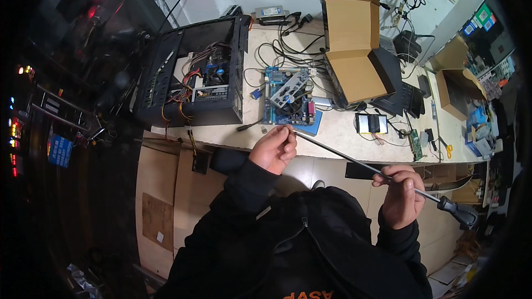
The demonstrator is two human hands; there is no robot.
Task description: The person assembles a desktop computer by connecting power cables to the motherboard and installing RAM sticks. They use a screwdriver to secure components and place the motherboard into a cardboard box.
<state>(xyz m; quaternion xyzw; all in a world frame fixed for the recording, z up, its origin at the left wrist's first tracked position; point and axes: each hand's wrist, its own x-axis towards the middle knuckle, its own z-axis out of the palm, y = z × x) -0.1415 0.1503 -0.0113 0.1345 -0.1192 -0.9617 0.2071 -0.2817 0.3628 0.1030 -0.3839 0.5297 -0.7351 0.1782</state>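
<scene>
A long screwdriver [338, 154] with a thin metal shaft and a black handle slants across in front of me, above the gap between my body and the bench. My left hand [272, 149] is pinched closed at its tip; whether a small part is also between those fingers is hidden. Farther right, my right hand [403, 196] is closed round the shaft, short of the handle, which sticks out to the right. Just beyond my left hand lies a blue motherboard [271, 112] with a fan, and a silver slotted metal plate [289, 89] rests on top of it.
An opened black computer case [191, 112] with loose cables lies at the left of the bench. Right of the motherboard stands an open cardboard box [354, 75]. A battery pack [372, 124], a green circuit board [415, 145] and yellow scissors [448, 148] lie along the right side.
</scene>
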